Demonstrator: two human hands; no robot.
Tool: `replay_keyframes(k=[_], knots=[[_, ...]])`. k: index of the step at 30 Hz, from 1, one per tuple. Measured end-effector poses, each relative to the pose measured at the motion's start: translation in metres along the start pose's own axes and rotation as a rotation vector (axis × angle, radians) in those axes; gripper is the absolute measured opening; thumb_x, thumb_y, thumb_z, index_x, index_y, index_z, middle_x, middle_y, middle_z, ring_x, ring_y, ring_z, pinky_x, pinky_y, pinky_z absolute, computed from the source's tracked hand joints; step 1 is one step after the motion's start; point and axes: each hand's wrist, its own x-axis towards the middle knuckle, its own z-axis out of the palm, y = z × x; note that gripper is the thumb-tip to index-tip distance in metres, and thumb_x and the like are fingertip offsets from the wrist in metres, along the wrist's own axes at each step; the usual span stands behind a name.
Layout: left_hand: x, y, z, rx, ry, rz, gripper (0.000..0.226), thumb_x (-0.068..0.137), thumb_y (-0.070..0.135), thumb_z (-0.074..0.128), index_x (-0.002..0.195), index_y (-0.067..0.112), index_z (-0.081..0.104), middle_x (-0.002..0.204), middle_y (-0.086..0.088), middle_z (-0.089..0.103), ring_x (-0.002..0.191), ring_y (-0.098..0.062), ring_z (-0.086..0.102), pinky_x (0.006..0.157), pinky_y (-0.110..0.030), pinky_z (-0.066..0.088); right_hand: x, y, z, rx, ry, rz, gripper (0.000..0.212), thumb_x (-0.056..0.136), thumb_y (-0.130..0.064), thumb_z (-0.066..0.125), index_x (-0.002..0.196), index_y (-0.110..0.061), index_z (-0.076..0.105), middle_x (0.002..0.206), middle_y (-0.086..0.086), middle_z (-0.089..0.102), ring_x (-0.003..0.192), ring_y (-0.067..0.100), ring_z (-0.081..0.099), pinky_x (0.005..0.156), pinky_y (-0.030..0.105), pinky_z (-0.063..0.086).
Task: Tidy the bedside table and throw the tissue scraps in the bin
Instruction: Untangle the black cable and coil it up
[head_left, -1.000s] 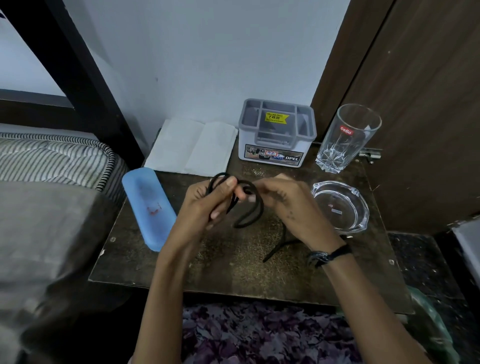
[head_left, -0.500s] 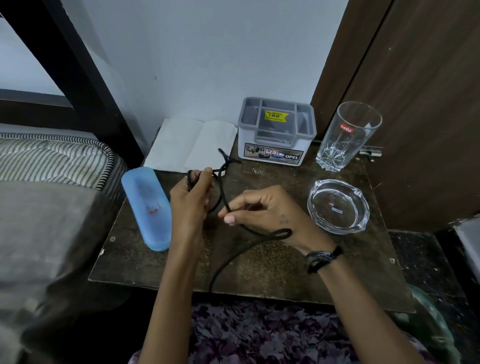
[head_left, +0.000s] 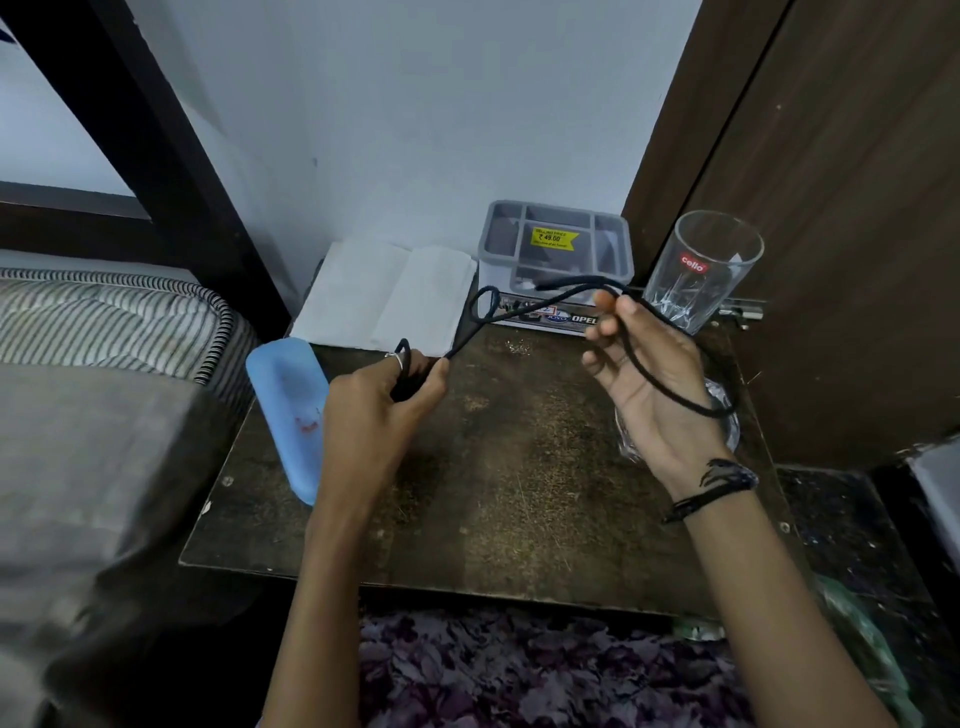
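Bedside table: cord in left hand

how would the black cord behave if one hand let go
Probably floppy: the black cord curls into loops and sags between the left hand and right hand. Likely light, since a loose pinch holds it. Its free end might brush the cello glass.

Count on one bedside table: one black cord, blue case, grey organiser, tumbler, glass ashtray, white tissue.
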Motion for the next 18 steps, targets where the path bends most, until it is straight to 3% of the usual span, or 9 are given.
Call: replay_keyframes(k=[3, 6, 8, 13, 18], knots=[[0.0, -0.003, -0.007, -0.052, -0.035, -0.004, 0.056, 0.078, 0.046, 0.055, 0.059, -0.006, 0.047, 0.052, -0.026, 0.041, 0.05, -0.012, 0.034, 0.047, -0.029, 0.025, 0.001, -0.002, -0.003, 0.072, 0.08, -0.014, 0.022, 0.075, -0.024, 0.056, 0.09, -0.012, 0.066, 0.059, -0.009, 0.061, 0.064, 0.002, 0.059, 0.062, 0.016, 0.047], [-0.002, 0.005, -0.011, -0.292, -0.079, -0.037, 0.043, 0.086, 0.025, 0.061, 0.053, 0.0, 0.049, 0.039, -0.001, 0.037, 0.039, -0.006, 0.032, 0.04, -0.019, 0.025, 0.002, -0.002, -0.003, 0.093, 0.134, -0.029, 0.02, 0.08, -0.023, 0.056, 0.092, -0.011, 0.066, 0.057, -0.011, 0.059, 0.062, 0.001, 0.058, 0.062, 0.017, 0.047], [-0.003, 0.01, -0.013, -0.485, -0.092, -0.098, 0.04, 0.089, 0.017, 0.056, 0.051, 0.005, 0.049, 0.032, 0.005, 0.034, 0.031, -0.003, 0.025, 0.034, -0.013, 0.021, 0.003, -0.001, -0.004, 0.103, 0.163, -0.025, 0.018, 0.086, -0.02, 0.053, 0.093, -0.01, 0.067, 0.056, -0.011, 0.057, 0.061, 0.001, 0.058, 0.062, 0.017, 0.046], [0.0, 0.016, -0.019, -0.892, -0.141, -0.219, 0.032, 0.074, 0.036, 0.052, 0.045, 0.023, 0.05, 0.026, 0.01, 0.03, 0.023, -0.001, 0.018, 0.028, -0.01, 0.017, 0.005, 0.005, 0.0, 0.148, 0.213, 0.034, 0.018, 0.092, -0.02, 0.05, 0.09, -0.013, 0.067, 0.052, -0.012, 0.054, 0.057, 0.0, 0.057, 0.06, 0.016, 0.046], [-0.001, 0.017, -0.011, -0.707, -0.114, -0.24, 0.039, 0.084, 0.023, 0.05, 0.047, 0.018, 0.042, 0.029, 0.007, 0.03, 0.027, -0.004, 0.017, 0.029, -0.012, 0.015, 0.003, 0.017, 0.009, 0.176, 0.241, 0.251, 0.018, 0.092, -0.026, 0.051, 0.08, -0.019, 0.063, 0.049, -0.011, 0.053, 0.054, 0.003, 0.056, 0.056, 0.018, 0.048]])
